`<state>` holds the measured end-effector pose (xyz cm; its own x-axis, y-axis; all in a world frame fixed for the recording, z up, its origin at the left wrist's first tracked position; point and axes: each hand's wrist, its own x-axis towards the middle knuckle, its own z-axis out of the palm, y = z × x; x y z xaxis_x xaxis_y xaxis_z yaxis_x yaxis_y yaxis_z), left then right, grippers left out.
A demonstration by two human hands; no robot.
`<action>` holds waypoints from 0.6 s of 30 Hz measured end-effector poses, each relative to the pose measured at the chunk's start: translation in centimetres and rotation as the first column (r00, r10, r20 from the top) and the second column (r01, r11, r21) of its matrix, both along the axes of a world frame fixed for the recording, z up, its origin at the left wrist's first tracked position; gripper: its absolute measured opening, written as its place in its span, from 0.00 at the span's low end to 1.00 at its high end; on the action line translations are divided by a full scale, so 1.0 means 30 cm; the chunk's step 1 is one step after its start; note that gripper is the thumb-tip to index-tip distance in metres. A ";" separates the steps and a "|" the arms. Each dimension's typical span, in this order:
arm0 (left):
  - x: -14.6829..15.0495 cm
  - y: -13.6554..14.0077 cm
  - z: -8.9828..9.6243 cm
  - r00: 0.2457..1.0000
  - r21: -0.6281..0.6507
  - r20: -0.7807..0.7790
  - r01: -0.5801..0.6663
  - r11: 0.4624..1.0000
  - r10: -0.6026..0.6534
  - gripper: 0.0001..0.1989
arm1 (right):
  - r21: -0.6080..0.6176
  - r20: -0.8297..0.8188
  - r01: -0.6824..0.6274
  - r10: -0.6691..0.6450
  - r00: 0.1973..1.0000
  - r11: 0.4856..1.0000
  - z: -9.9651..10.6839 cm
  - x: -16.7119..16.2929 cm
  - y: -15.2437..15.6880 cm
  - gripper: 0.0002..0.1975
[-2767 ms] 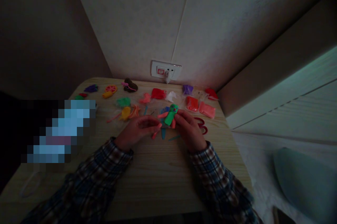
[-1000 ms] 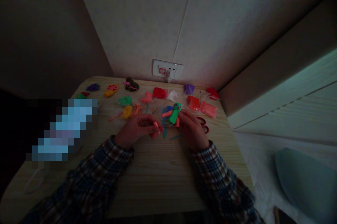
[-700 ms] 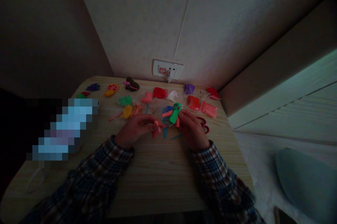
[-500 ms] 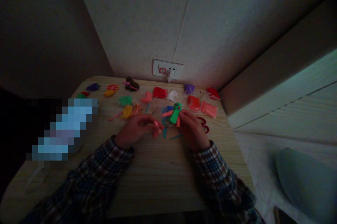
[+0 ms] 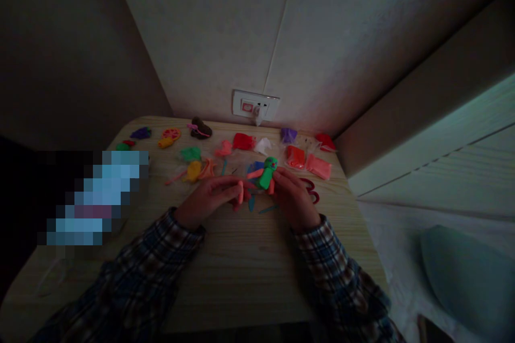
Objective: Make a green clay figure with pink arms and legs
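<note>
The person works over the desk [image 5: 241,278]. Left hand [image 5: 211,195]: grip closed on a pink piece [image 5: 240,191], pinched at the fingertips, presumably to avoid deforming soft material. Right hand [image 5: 295,198]: grip closed on the right side of a green figure [image 5: 266,176], apparently so its front and left pink limb stay exposed. The figure lies at the right fingertips, above the desk, to the right of the left grip; contact with the left fingers cannot be confirmed. Farther off: red-handled scissors [image 5: 312,189], a pink packet [image 5: 318,166] and a purple packet [image 5: 288,135], seemingly set back for hand room.
</note>
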<state>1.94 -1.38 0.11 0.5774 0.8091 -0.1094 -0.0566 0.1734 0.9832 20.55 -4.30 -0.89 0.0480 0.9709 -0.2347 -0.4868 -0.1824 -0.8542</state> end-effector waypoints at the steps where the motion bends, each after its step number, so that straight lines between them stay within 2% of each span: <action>1: 0.000 0.000 0.000 1.000 0.007 -0.012 0.005 1.000 -0.004 0.13 | 0.003 0.006 -0.001 0.001 1.000 1.000 0.000 0.000 0.000 0.10; 7: -0.003 0.006 -0.011 0.998 -0.037 -0.056 0.014 0.999 -0.016 0.13 | 0.016 0.018 0.006 -0.006 1.000 1.000 0.004 -0.006 -0.002 0.09; 12: 0.007 0.006 -0.017 0.995 -0.009 -0.084 0.049 0.999 -0.050 0.09 | 0.039 0.010 -0.022 0.021 1.000 0.999 0.008 -0.016 -0.007 0.08; 18: 0.021 0.002 -0.025 0.998 -0.143 -0.054 0.033 0.989 -0.042 0.10 | 0.033 0.018 -0.026 0.025 1.000 0.999 0.006 -0.019 -0.007 0.08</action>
